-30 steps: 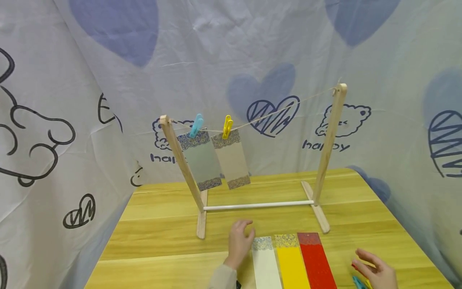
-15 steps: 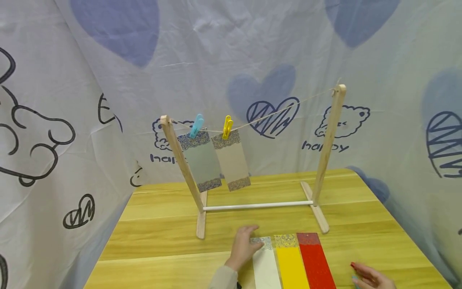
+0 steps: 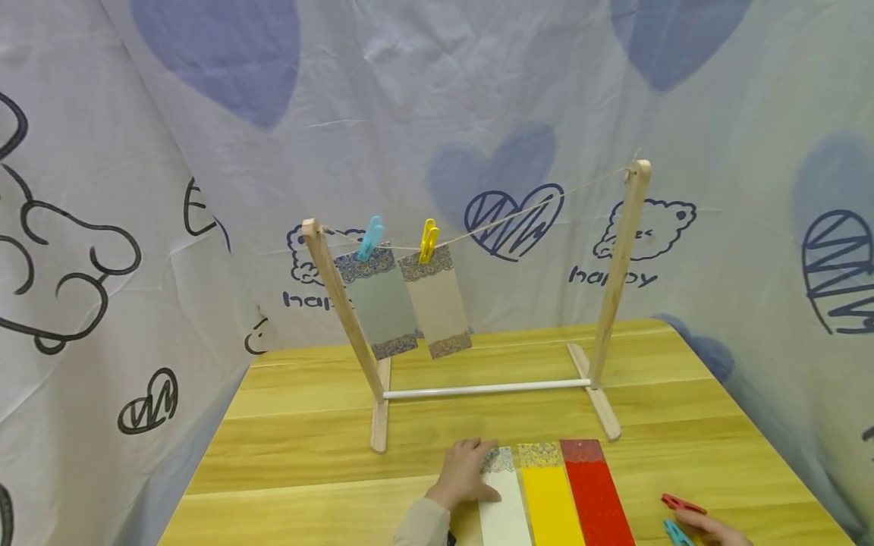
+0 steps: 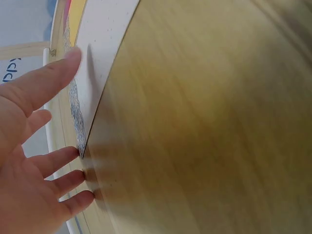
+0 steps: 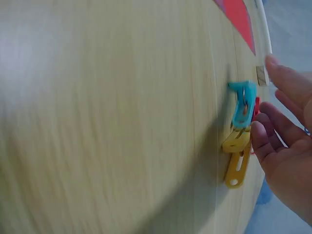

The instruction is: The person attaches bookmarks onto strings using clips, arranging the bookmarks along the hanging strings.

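My left hand (image 3: 460,478) is at the top left corner of a white card with a lace-patterned band (image 3: 505,508), fingers spread. In the left wrist view its thumb (image 4: 66,66) overlaps the card's face, and the other fingertips are right at the card's edge and the tabletop. My right hand (image 3: 713,528) is beside a small group of clothespins at the right. A red clothespin (image 3: 683,503) lies beyond its fingertips, with a blue clothespin (image 3: 677,533) nearer. In the right wrist view a yellow clothespin (image 5: 236,168) lies below the blue one, beside the loosely bent fingers.
A yellow card (image 3: 549,500) and a red card (image 3: 597,493) lie right of the white one. Behind stands a wooden rack (image 3: 617,280) with a string. A blue clothespin (image 3: 370,239) and a yellow clothespin (image 3: 429,241) hold two patterned cards on it. A printed curtain (image 3: 382,91) hangs behind.
My left hand has moved right and slightly down, onto the white card's edge. My right hand has lowered toward the clothespins and drawn back, leaving the red one in plain view on the table.
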Demonstrator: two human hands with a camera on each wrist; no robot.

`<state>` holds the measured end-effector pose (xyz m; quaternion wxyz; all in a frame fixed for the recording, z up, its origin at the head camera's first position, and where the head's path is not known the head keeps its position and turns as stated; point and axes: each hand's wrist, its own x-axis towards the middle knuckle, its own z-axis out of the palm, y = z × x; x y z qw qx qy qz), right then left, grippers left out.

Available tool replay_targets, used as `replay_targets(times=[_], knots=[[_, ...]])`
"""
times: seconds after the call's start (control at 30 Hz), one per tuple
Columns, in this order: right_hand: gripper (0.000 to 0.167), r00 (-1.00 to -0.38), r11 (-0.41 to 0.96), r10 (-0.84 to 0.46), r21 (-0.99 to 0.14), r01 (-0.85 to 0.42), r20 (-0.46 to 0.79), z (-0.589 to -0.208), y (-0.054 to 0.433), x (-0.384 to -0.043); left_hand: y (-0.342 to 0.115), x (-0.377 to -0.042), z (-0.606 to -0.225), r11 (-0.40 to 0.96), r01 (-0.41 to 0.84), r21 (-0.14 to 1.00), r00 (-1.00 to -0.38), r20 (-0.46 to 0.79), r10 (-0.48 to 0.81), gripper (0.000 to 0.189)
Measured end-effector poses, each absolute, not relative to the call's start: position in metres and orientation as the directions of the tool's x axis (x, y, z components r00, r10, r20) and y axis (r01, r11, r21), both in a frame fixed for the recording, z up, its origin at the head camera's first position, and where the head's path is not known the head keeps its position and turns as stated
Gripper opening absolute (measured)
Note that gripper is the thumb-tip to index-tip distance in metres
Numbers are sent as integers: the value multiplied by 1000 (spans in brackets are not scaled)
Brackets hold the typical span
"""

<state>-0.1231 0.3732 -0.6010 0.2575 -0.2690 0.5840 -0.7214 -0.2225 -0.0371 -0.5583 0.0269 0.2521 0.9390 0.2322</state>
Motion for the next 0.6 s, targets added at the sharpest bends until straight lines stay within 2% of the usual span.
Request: replay_targets(times=[0.07,0.17,0.37,0.5,0.6], knots=[[66,-680,-159,-722,-987,-22,131,-600,376,-125,-38,-223,-557,775,469,424,-863,35,504,82],[72,-674,-103,-725,-989,-103,146,-601,377,-127,-38,-224,-555,784,468,407,-860,6,510,84],[70,-646,-111,-753,-992,-64,126,-601,378,-131,-38,-224,-553,799,455,392,-862,-30,506,86],[72,-675,8,-731,-988,-156,101,-596,376,-131,-39,-224,-552,799,447,402,-860,-51,507,87],[75,-720,78,-691,-985,-157,60,-592,372,-129,-38,-225,-551,801,440,406,-862,-58,503,86]])
